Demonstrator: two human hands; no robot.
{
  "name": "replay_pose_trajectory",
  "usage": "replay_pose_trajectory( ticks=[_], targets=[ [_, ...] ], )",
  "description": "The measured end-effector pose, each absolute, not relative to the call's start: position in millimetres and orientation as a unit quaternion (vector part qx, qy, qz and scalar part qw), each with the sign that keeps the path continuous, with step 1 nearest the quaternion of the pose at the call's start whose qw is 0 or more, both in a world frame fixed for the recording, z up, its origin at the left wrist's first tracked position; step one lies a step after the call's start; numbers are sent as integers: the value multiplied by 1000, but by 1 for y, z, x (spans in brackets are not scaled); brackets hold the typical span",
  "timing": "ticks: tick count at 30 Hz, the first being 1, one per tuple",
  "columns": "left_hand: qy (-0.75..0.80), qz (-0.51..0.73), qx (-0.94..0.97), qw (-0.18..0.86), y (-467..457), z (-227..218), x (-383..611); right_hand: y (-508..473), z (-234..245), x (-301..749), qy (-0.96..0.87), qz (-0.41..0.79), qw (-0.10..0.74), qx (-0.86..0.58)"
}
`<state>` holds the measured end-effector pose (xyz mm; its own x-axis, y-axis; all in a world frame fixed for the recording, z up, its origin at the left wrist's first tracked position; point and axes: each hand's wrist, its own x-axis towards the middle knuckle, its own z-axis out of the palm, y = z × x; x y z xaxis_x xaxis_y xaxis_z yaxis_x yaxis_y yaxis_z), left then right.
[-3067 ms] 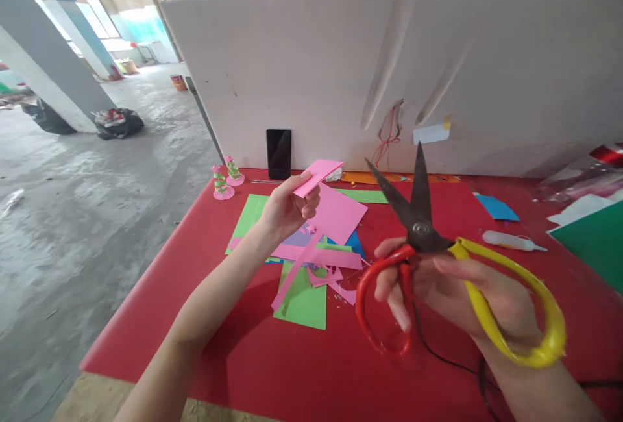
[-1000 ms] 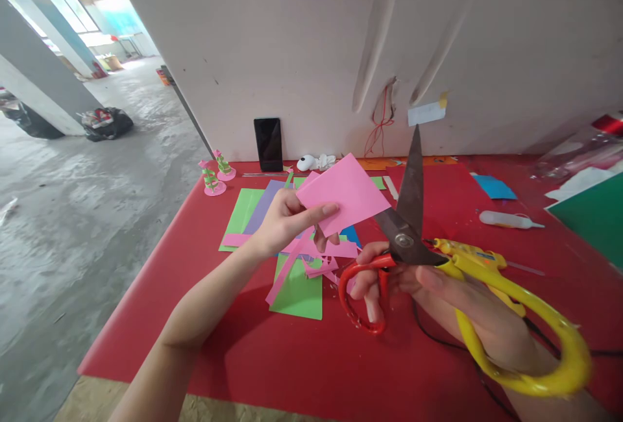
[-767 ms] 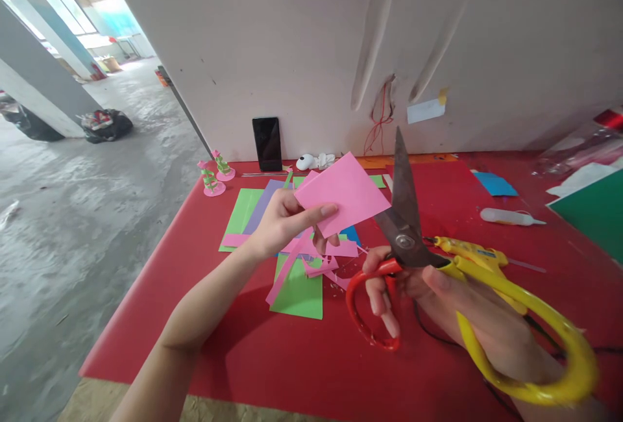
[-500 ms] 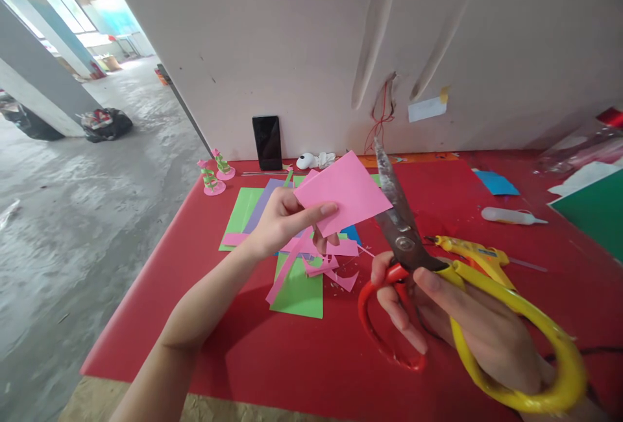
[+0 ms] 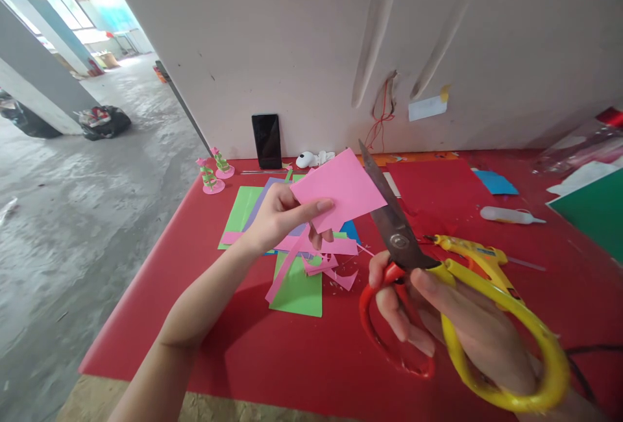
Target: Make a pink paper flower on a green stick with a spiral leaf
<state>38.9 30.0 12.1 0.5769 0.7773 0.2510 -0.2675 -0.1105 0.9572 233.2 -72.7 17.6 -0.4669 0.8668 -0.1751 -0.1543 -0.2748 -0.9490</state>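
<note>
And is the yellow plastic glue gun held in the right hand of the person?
No, the right hand holds the metal scissors with red and yellow handles, while the glue gun lies on the red table.

The left hand point(image 5: 282, 219) pinches a flat, square-edged pink paper sheet point(image 5: 341, 188) above scattered pink, green and purple paper pieces point(image 5: 302, 295) on the red-covered bench point(image 5: 165, 324); the right hand point(image 5: 474, 328) holds dark metal scissors point(image 5: 398, 240) with red and yellow handles, blades along the sheet's right edge, a yellow plastic glue gun point(image 5: 472, 252) lying farther right
</note>
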Motion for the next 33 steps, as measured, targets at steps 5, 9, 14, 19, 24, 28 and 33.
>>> replay_pose_trajectory(
  ticks=[5,9,14,19,24,28,33],
  targets=[
    [205,390,626,643,33,13,35,-72,21,232,-505,713,349,-338],
    [208,346,659,635,33,12,35,-74,20,233,-481,715,356,-361],
    [200,335,669,633,32,11,37,-75,11,233,-476,707,380,-361],
    [197,338,662,639,32,11,37,-75,8,225,-475,678,389,-405],
    [216,342,662,631,35,10,38,-71,12,231,-476,620,418,-463],
    [230,341,665,623,37,9,39,-56,17,246,-462,540,497,-498],
    [265,314,675,613,35,12,40,-24,12,267,-518,363,512,-582]
  ],
)
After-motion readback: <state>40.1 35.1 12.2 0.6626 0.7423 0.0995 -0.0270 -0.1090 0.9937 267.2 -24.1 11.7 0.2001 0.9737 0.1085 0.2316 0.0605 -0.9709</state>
